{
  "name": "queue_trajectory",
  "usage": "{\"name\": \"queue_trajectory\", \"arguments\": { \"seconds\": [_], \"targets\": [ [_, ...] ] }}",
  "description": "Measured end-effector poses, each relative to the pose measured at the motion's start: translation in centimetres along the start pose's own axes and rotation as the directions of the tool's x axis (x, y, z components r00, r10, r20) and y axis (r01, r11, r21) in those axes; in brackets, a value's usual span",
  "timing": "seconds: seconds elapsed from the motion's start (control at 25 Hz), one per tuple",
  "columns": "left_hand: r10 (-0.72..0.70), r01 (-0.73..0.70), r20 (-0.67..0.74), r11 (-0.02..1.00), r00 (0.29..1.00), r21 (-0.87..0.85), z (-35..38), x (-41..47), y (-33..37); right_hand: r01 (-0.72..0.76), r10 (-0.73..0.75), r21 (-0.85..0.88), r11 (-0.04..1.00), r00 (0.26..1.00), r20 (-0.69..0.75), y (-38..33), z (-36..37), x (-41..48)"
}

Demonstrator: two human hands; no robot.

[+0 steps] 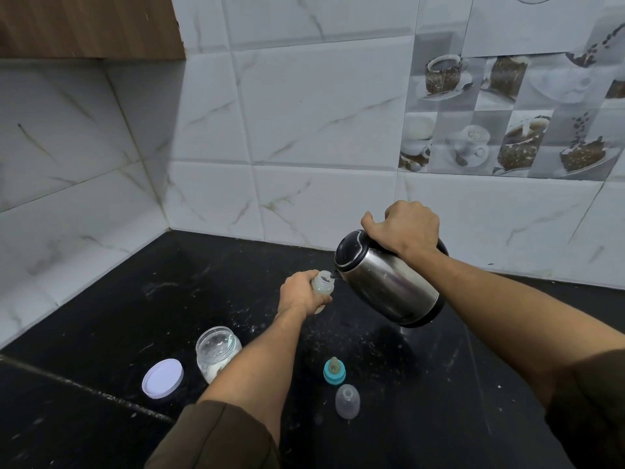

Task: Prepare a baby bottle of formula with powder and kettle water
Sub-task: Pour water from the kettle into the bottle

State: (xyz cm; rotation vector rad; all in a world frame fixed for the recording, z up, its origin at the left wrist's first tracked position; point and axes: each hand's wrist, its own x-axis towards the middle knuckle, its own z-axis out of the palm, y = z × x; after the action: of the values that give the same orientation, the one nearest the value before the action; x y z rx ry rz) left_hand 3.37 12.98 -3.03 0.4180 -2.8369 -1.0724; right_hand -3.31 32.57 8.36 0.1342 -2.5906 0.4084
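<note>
My left hand (299,296) grips a small clear baby bottle (323,285), open at the top, held just above the black counter (135,299). My right hand (404,231) holds the handle of a steel kettle (389,282) with a black lid. The kettle is tilted left, its spout right at the bottle's mouth. An open glass jar of white powder (216,352) stands near my left forearm, which hides part of it. The bottle's teal ring with its teat (334,371) and a clear dome cap (347,400) lie nearer to me.
The jar's pale lilac lid (163,378) lies on the counter left of the jar. White tiled walls (304,130) meet in a corner behind the counter. A wooden cabinet (88,25) hangs at the upper left. White specks are scattered over the counter.
</note>
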Motion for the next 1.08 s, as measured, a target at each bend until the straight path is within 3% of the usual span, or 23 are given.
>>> {"name": "queue_trajectory", "arguments": {
  "seconds": [1.08],
  "targets": [
    [-0.026, 0.026, -0.016, 0.999, 1.000, -0.025, -0.50, 0.21, -0.10, -0.002, 0.002, 0.007, 1.000, 1.000, 0.008, -0.77, -0.10, 0.30]
  ]
}}
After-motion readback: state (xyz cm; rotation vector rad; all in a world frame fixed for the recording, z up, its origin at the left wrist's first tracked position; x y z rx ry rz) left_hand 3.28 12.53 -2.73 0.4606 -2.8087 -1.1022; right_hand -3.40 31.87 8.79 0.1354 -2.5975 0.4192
